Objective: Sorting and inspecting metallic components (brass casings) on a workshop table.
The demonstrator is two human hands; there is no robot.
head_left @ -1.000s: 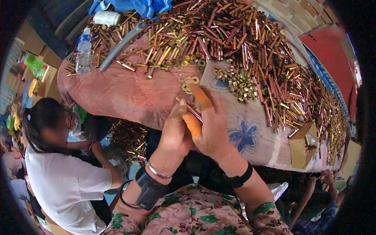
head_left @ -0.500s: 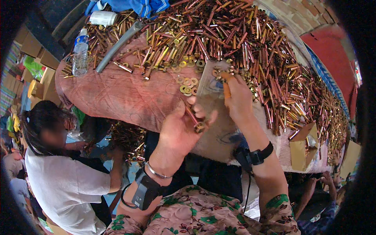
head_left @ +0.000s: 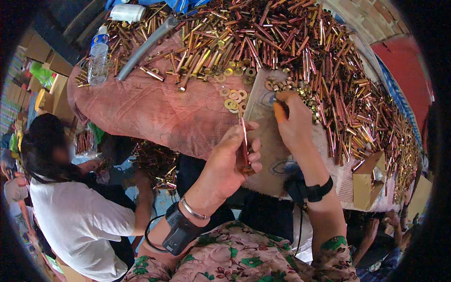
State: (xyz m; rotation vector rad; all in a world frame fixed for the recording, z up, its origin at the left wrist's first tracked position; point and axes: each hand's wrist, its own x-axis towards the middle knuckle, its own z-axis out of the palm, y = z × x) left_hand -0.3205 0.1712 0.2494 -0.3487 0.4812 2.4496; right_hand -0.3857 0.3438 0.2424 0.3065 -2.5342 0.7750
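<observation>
Gripping a bolt (head_left: 244, 141), the left hand (head_left: 230, 160) points it toward the washers (head_left: 234, 99). The right hand (head_left: 296, 117), nearer the nuts (head_left: 308, 99), curls, its grip hidden.

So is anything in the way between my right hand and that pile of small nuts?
Nothing visible. Your right hand is at the near edge of the nuts; whether it touches any, I can't tell. The bolt in your left hand is off to the left.
</observation>
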